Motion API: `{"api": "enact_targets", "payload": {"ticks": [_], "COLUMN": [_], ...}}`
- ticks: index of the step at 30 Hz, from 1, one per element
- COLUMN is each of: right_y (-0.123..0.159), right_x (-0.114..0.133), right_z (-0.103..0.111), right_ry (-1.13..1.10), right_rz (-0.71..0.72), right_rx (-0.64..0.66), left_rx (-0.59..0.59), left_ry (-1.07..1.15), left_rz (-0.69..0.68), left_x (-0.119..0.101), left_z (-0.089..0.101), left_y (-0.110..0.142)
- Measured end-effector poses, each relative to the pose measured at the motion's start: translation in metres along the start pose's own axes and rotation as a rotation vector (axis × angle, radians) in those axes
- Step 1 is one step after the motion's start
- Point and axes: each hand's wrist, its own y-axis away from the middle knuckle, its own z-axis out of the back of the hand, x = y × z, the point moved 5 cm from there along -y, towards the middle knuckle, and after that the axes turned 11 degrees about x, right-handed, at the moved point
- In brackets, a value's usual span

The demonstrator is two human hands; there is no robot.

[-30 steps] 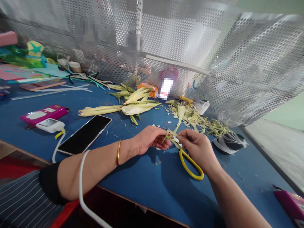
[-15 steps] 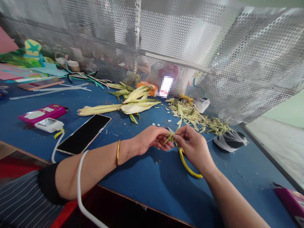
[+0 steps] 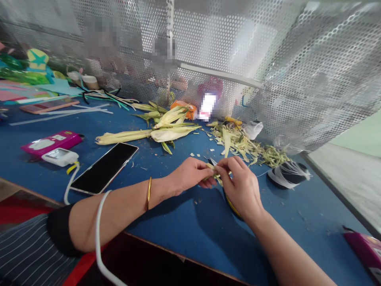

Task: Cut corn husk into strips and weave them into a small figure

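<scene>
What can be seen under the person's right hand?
Under the right hand, scissors seem to lie on the blue table. A thin arc of their yellow handle shows, and a blade tip beyond the hand. Their middle is covered.

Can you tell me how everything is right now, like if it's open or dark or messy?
Left hand: shut on a husk piece
Right hand: pinching the same piece
Scissors: mostly hidden; can't tell if open
Large phone: flat, screen dark
Husk scraps: messy heap
Long husks: lying in a loose pile
Black spool: wrapped with white strands
White cable: draped over the left forearm
</scene>
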Motion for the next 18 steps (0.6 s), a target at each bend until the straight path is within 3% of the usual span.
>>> {"api": "enact_targets", "payload": {"ticks": [9, 12, 18], "right_y": [-0.005, -0.004, -0.002], "right_x": [-0.006, -0.007, -0.005], "right_z": [-0.001, -0.001, 0.005], "right_ry": [-0.273, -0.311, -0.381], "right_rz": [0.023, -0.021, -0.049], "right_rx": [0.201, 0.175, -0.003], "left_rx": [0.121, 0.122, 0.174], "left_ry": [-0.134, -0.13, -0.166], "left_rz": [0.032, 0.029, 0.048], "left_x": [0.001, -0.001, 0.002], "left_z": [-0.009, -0.01, -0.015], "left_y": [0.002, 0.003, 0.002]}}
